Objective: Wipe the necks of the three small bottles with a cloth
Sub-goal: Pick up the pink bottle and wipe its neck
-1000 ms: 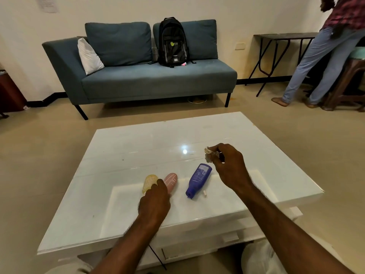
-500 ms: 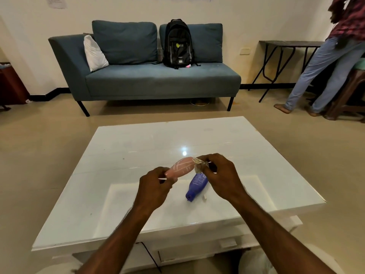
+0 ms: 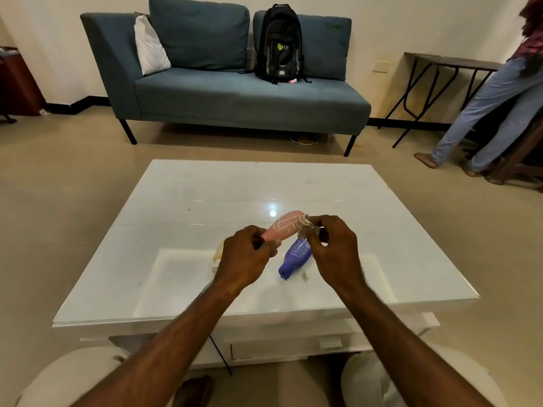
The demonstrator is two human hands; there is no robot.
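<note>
My left hand [image 3: 245, 257] grips the near end of a pink bottle [image 3: 283, 227], held tilted above the white table [image 3: 205, 189]. Pinched in my right hand [image 3: 333, 245] is a small pale cloth [image 3: 305, 224], pressed against the pink bottle's far end. A blue bottle [image 3: 295, 255] lies on the table under my hands, its cap pointing toward me. A yellowish bottle [image 3: 219, 251] lies left of it, mostly hidden behind my left hand.
A small white scrap [image 3: 305, 274] lies on the table right of the blue bottle's cap. A blue sofa [image 3: 235, 92] with a black backpack [image 3: 279, 42] stands beyond the table. A person [image 3: 493, 107] stands at the far right beside a dark folding table [image 3: 446, 61].
My left hand picked the pink bottle up from the table and raised it. My right hand brought the cloth in against the bottle's far end.
</note>
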